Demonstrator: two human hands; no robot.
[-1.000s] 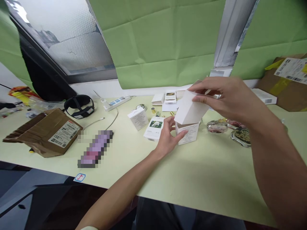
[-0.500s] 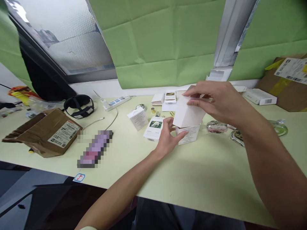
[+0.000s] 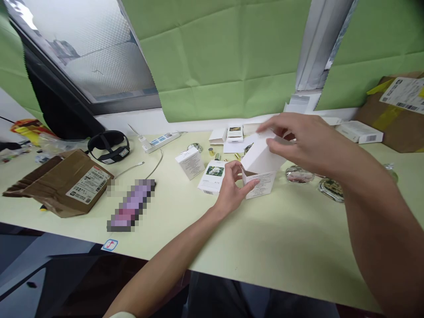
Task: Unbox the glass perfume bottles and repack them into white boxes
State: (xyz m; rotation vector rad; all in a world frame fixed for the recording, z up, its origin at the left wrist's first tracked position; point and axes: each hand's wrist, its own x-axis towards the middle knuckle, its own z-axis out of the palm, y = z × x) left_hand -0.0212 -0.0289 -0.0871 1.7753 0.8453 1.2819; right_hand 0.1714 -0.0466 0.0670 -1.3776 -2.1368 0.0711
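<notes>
My left hand (image 3: 232,189) grips a small white box (image 3: 262,184) with fine print on its front, thumb on the front face and fingers on the left side. The box stands on the table with its top open. Between thumb and fingers of my right hand (image 3: 300,138) is a plain white cardboard piece (image 3: 265,155), tilted at the box's mouth. Whether it is a flap or a separate insert I cannot tell. Left of the box lies a white carton with a flower picture (image 3: 213,176). Another printed white box (image 3: 191,163) stands farther left.
Glass bottles (image 3: 299,175) lie to the right, partly behind my forearm. Small gold caps (image 3: 211,152) and more boxes (image 3: 235,134) are at the back. Leftward are a blurred phone (image 3: 132,205), a brown parcel (image 3: 79,183), a black headset (image 3: 111,150) and a power strip (image 3: 165,140).
The white cardboard piece has come down and tilted to the right, showing more of the box's opening. My right hand has shifted slightly right; my left hand stays on the box.
</notes>
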